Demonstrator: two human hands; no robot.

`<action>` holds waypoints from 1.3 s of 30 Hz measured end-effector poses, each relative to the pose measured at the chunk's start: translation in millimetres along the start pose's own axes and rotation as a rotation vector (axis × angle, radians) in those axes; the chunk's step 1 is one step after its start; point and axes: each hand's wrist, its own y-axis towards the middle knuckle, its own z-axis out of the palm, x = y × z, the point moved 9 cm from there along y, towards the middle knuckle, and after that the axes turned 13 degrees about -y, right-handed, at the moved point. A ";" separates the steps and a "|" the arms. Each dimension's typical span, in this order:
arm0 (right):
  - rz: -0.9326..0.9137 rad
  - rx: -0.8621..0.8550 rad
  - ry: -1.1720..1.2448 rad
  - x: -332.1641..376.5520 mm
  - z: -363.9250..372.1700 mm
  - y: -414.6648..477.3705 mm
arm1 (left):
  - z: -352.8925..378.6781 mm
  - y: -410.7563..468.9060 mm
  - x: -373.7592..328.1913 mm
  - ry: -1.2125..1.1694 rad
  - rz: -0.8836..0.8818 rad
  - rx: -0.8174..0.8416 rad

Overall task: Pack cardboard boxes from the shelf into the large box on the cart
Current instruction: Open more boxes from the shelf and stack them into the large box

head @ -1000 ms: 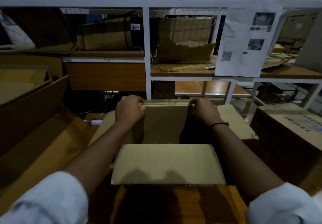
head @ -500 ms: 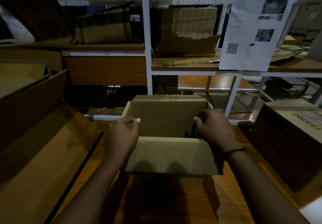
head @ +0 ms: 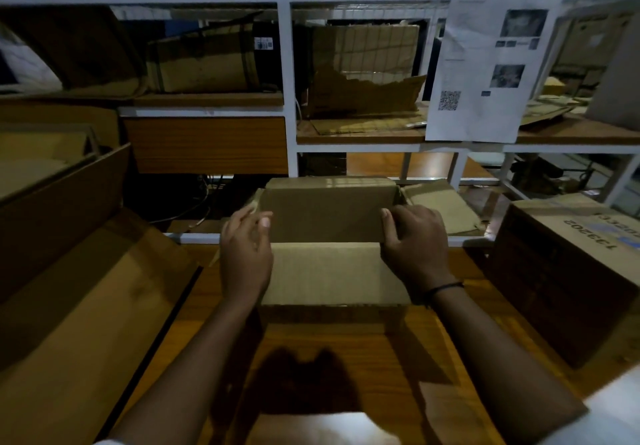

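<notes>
A small open cardboard box (head: 332,216) stands on the wooden surface (head: 311,368) in front of me, its near flap (head: 332,273) folded toward me and its right flap (head: 443,207) lying outward. My left hand (head: 246,254) is at the box's left side, fingers curled around the left wall or flap. My right hand (head: 415,247) grips the box's right wall, thumb inside. A large open cardboard box (head: 79,271) lies at my left with its flap spread toward me.
A white metal shelf (head: 287,74) stands behind, holding a strapped box (head: 204,60) and a torn box (head: 363,70). A printed sheet with a QR code (head: 485,70) hangs on the frame. A closed labelled box (head: 571,264) sits at right. Cables lie under the shelf.
My hands moved from the far top edge of the small box to its two sides. The far flap stands up now and the box sits open.
</notes>
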 end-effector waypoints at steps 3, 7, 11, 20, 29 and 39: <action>0.047 -0.091 -0.011 -18.3 -14.2 -34.1 | -42.2 -29.2 -3.5 -0.113 0.043 -0.182; 0.297 -0.175 0.189 -52.6 -37.1 -69.8 | -79.3 -54.3 36.7 -0.215 -0.152 -0.322; 0.428 -0.138 0.454 -54.3 -39.1 -77.2 | -61.5 -60.2 46.8 -0.240 -0.179 -0.166; 0.343 -0.209 0.605 -24.1 -34.6 -35.9 | -32.3 -55.2 3.1 -0.207 -0.003 -0.032; 0.038 0.086 -0.084 0.9 21.7 -40.8 | -12.7 -58.1 16.5 -0.157 -0.076 0.138; 0.077 0.062 -0.231 -7.9 35.5 -93.8 | -11.6 -84.3 13.6 -0.132 0.096 0.142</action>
